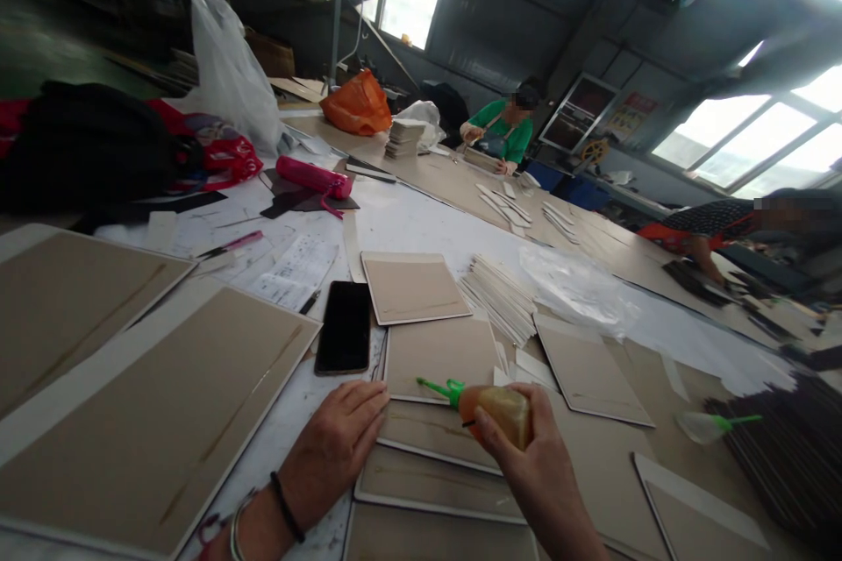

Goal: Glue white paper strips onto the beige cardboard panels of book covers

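My right hand [539, 447] is wrapped round a squeeze bottle [503, 412] of amber glue, tipped on its side. The bottle's green nozzle points left, just over a beige board [440, 359] in an overlapping column of boards. Brown glue streaks run along the boards below, such as the second board [447, 428]. My left hand [346, 429] lies flat with fingers stretched out, its fingertips at the column's left edge. Just beyond it lies a black phone [343, 329]. Another board [414, 287] with a glue line sits at the column's far end.
Large glue-streaked boards [164, 403] lie at left. Beyond the column are white strips [500, 298] and clear plastic [579, 289]. A second glue bottle [703, 428] rests at right by a dark stack [782, 447]. One person in green [517, 136] and another at right work across the table.
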### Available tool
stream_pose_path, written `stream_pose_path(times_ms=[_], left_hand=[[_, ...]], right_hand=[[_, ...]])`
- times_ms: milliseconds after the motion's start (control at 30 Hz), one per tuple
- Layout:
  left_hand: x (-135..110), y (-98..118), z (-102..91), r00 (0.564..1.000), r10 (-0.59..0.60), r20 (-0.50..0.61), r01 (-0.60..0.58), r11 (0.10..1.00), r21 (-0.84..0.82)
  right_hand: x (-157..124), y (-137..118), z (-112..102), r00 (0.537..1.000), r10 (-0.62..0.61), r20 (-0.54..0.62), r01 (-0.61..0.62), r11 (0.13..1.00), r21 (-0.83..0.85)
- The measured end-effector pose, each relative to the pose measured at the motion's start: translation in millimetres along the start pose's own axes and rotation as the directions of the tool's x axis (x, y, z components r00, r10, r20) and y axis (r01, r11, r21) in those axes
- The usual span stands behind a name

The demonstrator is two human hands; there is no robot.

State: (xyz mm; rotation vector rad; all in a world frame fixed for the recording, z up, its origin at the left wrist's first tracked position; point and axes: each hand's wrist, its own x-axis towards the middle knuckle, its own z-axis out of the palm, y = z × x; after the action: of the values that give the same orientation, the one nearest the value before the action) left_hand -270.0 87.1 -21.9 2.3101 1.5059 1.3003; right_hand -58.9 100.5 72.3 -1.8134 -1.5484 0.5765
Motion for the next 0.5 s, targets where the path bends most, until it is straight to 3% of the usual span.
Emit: stream_pose_path(times_ms=[367,500], left_hand=[[-4.9,-10.1,4.6,0.997,0.077,-0.015,-0.076,0.996,0.056],[-3.9,-12.5,4.7,0.993,0.112,-0.039,-0.109,0.991,0.077]], right_hand=[[4.6,23.2,-32.2,0.998,0.018,-0.061,-0.025,0.993,-0.114],[4.2,31.8,-37.8,0.987,0.007,-0.159,-0.025,0.993,-0.113]])
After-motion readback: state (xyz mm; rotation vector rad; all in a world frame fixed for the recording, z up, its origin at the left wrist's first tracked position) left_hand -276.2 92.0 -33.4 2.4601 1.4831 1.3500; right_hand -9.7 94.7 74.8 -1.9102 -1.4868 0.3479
